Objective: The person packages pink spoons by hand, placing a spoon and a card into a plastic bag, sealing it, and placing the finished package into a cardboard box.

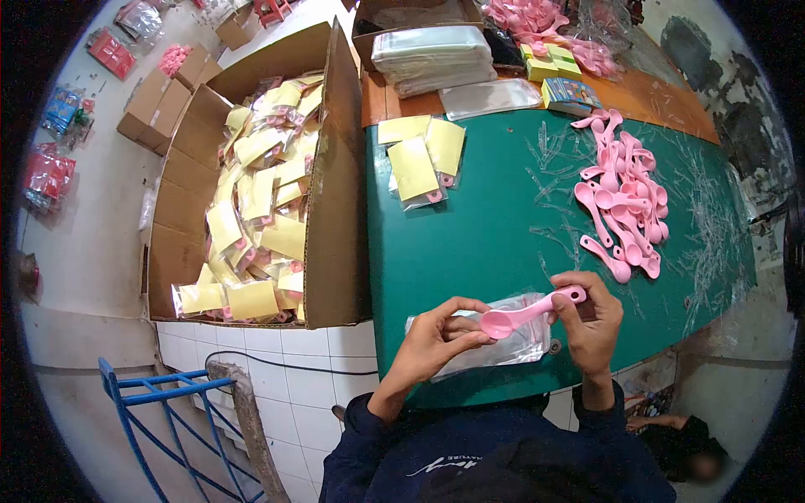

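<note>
A pink plastic spoon (524,313) is held between both hands over the near edge of the green table (486,226). My right hand (591,318) grips its handle end. My left hand (436,339) pinches the bowl end and also holds a clear plastic bag (503,339) that lies under the spoon. A pile of loose pink spoons (625,201) lies on the table to the right, beyond my right hand.
Three packed yellow-card bags (419,159) lie at the table's far left. A large open cardboard box (260,184) full of such packs stands on the floor at left. A stack of clear bags (432,54), small boxes (562,80) and more pink spoons (537,21) sit at the back. A blue metal frame (151,411) is lower left.
</note>
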A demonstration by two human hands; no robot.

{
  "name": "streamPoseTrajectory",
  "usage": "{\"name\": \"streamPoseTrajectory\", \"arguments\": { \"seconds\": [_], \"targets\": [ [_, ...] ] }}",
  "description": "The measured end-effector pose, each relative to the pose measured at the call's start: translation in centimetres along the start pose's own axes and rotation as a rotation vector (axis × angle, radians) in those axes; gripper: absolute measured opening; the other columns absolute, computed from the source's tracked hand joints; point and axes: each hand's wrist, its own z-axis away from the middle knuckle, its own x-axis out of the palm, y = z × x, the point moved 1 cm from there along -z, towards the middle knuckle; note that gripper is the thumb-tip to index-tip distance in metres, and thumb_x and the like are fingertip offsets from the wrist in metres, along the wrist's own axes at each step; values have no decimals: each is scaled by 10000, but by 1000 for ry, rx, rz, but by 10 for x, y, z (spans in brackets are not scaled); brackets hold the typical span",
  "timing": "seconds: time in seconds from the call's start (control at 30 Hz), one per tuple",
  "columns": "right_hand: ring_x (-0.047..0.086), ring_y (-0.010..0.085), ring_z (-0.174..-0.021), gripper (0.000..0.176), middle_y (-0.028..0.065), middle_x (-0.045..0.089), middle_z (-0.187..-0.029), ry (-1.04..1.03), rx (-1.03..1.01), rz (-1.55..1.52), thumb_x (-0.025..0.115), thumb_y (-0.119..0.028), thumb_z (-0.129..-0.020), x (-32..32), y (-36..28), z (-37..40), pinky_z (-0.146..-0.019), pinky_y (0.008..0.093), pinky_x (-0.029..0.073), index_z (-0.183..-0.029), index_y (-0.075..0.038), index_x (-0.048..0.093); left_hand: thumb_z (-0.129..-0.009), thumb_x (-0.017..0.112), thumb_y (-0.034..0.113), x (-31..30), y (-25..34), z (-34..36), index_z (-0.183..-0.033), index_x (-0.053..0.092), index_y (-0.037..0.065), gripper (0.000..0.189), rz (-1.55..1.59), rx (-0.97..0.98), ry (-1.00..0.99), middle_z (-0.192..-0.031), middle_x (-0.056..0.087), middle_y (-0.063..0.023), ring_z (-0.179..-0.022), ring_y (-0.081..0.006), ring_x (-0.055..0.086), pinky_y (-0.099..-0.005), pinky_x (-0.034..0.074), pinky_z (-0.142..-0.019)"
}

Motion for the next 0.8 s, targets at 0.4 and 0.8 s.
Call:
{"name": "streamPoseTrajectory", "arguments": {
  "seconds": [0.4,0.8],
  "targets": [
    [613,133,-730,391,97,604,-837,-104,-46,54,714,-3,-726,0,-7,-16,-634,243,509,-1021,7,458,-901,535,143,14,19,-14,-1178,513,3,311,-60,232,-93,-1044,629,-113,-942,-129,586,-260,474,-787],
    [476,293,-1106,623,150,480,-1189,-783,-561,272,448,-637,-790,5,-26,-71,-874,406,427,-946,-58,616,-950,443,204,-6,20,-28,-1088,587,-37,313,-54,180,-35,-938,642,-92,-837,-124,585,-249,467,-734]
  ]
}}
